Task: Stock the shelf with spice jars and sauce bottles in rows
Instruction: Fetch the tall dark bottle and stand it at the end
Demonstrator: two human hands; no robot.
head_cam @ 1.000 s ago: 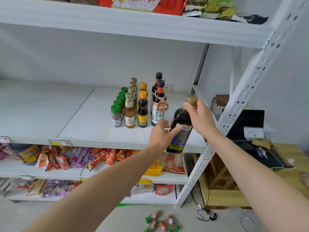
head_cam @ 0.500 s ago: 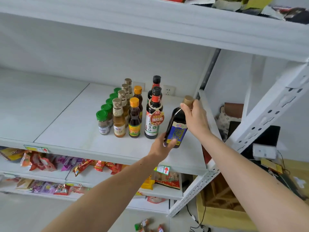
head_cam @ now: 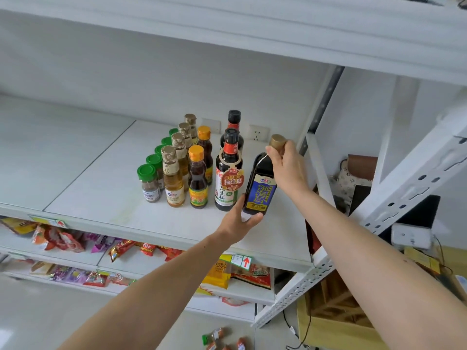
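Note:
A dark sauce bottle (head_cam: 260, 190) with a blue label and a gold cap stands tilted slightly on the white shelf (head_cam: 106, 200), to the right of the rows. My right hand (head_cam: 286, 165) grips its neck below the cap. My left hand (head_cam: 238, 222) cups its base from the front. To its left stand rows: green-capped spice jars (head_cam: 149, 184), pale oil bottles (head_cam: 173, 178), orange-capped bottles (head_cam: 197, 176) and black-capped soy bottles (head_cam: 228, 170) with a red tag.
A white upper shelf (head_cam: 278, 34) hangs overhead. A perforated white upright (head_cam: 394, 205) slants at the right. Snack packets (head_cam: 63, 239) fill the lower shelves. A cardboard box (head_cam: 336, 322) sits on the floor at the right, small packets (head_cam: 222, 341) lie loose below.
Both hands carried the blue-label bottle up from the shelf's front edge and inward, next to the soy bottle row. The view moved closer to the shelf.

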